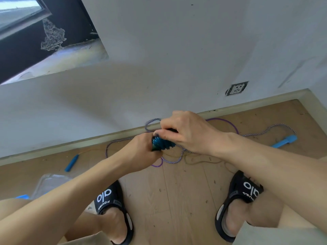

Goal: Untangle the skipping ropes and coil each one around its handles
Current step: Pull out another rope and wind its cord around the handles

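Both hands meet mid-air above the floor: left hand grips the teal coiled rope, long axis pointing right, while right hand pinches its far end.

Wooden plank floor, scattered with small debris. White wall at far side, beige skirting board along its foot. Wall socket far right, set crooked. Window far left, dark frame. Two black slippers, white lettering. Clear plastic bag near left.
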### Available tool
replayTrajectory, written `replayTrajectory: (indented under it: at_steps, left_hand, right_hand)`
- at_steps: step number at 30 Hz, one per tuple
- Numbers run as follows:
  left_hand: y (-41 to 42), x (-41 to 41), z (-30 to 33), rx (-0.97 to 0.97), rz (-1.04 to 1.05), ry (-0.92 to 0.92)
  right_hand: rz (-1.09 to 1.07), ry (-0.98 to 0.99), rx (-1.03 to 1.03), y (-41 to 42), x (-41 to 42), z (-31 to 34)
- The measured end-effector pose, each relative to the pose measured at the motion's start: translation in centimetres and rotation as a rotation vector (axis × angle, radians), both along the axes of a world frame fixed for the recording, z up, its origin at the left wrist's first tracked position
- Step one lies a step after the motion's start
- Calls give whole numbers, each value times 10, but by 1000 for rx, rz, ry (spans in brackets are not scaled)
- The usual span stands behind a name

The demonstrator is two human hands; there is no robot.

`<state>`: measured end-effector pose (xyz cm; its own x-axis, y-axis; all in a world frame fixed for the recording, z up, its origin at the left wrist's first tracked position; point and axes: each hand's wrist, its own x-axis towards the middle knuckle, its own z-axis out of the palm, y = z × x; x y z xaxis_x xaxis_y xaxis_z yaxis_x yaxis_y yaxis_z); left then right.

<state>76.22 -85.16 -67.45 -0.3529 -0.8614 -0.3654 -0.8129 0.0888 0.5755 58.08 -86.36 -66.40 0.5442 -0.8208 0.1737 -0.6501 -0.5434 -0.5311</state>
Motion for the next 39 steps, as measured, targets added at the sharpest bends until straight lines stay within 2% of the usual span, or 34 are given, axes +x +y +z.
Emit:
replayTrajectory:
  at_steps: [4,6,9,12,15,17,20,24,27,34,39]
  left_hand:
    - [4,-3,0,-50,-87,-74]
    - [5,-6,0,-58,-122,-89]
    - [7,-6,7,-31,-162,-28]
    - [12,-6,14,14,-153,104]
    - [16,-8,14,-131,-146,137]
    - [17,-11,17,-159,-137,166]
    - [14,-11,23,-143,-124,233]
    - [11,-8,32,-161,-167,291]
    - [12,-8,35,-135,-130,325]
    - [9,-1,33,-131,-98,325]
    - [10,0,35,-62,-36,416]
  right_hand:
    - [-3,66,-91,3,-3,-3]
    - [1,61,-54,6,-4,-2]
    - [-16,-51,63,9,-3,-2]
    - [-40,-121,89,14,3,-3]
    - [-96,-218,102,15,7,-3]
    - [-142,-285,139,13,7,-1]
    - [-190,-400,312,11,7,9]
    - [-178,-552,721,2,-1,22]
    - [-157,-621,926,-1,-5,22]
    - [-321,-766,1049,5,-1,20]
    - [-247,-802,1195,4,-4,22]
